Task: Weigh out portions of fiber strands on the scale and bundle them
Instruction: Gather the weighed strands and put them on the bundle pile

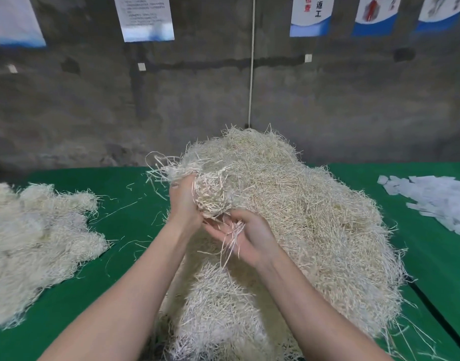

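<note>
A big heap of pale fiber strands (302,217) covers the middle of the green table (124,204). My left hand (183,201) grips a clump of strands (212,196) lifted from the heap's left side. My right hand (247,237) lies palm up just below that clump, fingers spread, with a few loose strands draped across them. No scale shows in the view.
Bundled fiber portions (36,246) lie piled at the left of the table. A scatter of white paper slips (437,201) sits at the right. A grey concrete wall with hanging posters (145,16) stands behind, and a thin white cord (252,63) hangs down it.
</note>
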A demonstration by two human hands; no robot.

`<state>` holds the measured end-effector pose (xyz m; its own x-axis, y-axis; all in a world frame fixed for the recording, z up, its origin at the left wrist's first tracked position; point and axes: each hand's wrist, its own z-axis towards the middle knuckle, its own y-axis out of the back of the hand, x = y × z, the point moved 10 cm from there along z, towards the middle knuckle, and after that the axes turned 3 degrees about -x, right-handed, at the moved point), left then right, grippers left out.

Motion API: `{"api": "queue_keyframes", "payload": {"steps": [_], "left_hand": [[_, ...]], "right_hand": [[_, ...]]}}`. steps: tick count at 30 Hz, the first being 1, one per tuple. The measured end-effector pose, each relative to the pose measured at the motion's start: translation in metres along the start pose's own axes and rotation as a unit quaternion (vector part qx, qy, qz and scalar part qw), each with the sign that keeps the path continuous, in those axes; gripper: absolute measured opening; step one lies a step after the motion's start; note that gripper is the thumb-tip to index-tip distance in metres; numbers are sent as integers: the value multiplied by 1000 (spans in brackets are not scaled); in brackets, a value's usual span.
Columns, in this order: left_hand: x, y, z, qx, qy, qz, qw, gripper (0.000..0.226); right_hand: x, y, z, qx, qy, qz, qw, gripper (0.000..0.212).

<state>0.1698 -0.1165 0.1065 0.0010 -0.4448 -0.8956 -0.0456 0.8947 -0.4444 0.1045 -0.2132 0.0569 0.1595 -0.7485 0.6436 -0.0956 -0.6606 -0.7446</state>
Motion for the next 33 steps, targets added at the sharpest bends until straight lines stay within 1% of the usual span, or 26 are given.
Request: {"api": "queue_keyframes", "payload": {"steps": [1,2,3,4,5,6,7,8,9,11,12,13,15,18,19,20,21,22,23,24,25,26,27,29,32,33], "left_hand": [[3,15,0,-39,1,13,999,36],[5,26,2,-70,4,28,997,54],[2,35,3,-93,-2,34,995,66],[-5,40,5,-106,-12,31,994,72],[-12,44,8,-114,-19,20,993,75],[-18,48,10,-121,-26,19,992,76],[-24,53,11,-128,-38,37,990,73],[-30,55,10,-119,-57,72,989,67],[-35,50,5,-88,-81,121,985,56],[-30,29,-4,8,-121,247,962,37],[-19,17,-10,60,-115,310,942,38],[-2,11,-14,104,-80,361,923,46],[29,7,-26,186,17,404,896,59],[52,8,-33,255,147,327,898,69],[51,8,-33,261,160,335,891,75],[48,7,-33,266,138,391,870,73],[45,7,-30,266,105,463,839,64],[41,4,-29,259,75,497,825,46],[35,3,-25,239,50,487,838,31],[26,3,-20,213,33,433,875,23],[21,8,-13,177,47,338,923,17],[19,13,-8,149,80,224,960,11],[17,15,-6,130,109,114,979,10],[9,24,1,97,116,-24,988,13],[5,40,3,61,114,-58,990,16],[4,46,2,59,113,-43,991,20]], "right_hand": [[-1,-4,-1,5,-10,-5,1000,6],[0,-3,0,-1,-10,-84,996,7],[1,0,1,-11,4,-231,973,11],[5,4,3,-22,26,-393,919,15],[9,7,5,-30,52,-516,854,16],[11,10,7,-32,72,-579,811,13],[13,15,9,-40,78,-587,805,8],[16,22,12,-54,76,-554,827,7],[17,30,13,-76,67,-491,866,7],[14,36,15,-108,47,-322,939,11],[13,34,16,-114,42,-250,961,14],[13,29,16,-119,44,-204,971,16],[20,14,14,-115,62,-198,971,19],[39,-12,5,-85,106,-311,941,21],[44,-21,2,-70,119,-341,930,21],[49,-28,0,-53,132,-361,922,21],[54,-32,-2,-43,142,-382,912,19],[58,-31,-3,-43,150,-408,900,18],[62,-28,-4,-52,156,-431,887,17],[65,-21,-3,-64,161,-447,878,17],[65,-12,-2,-75,165,-458,870,16],[63,-1,0,-84,165,-474,861,15],[58,12,1,-92,163,-503,844,14],[45,46,4,-113,148,-595,782,14],[28,108,2,-154,92,-703,688,18],[27,119,0,-168,84,-715,673,17]]}}
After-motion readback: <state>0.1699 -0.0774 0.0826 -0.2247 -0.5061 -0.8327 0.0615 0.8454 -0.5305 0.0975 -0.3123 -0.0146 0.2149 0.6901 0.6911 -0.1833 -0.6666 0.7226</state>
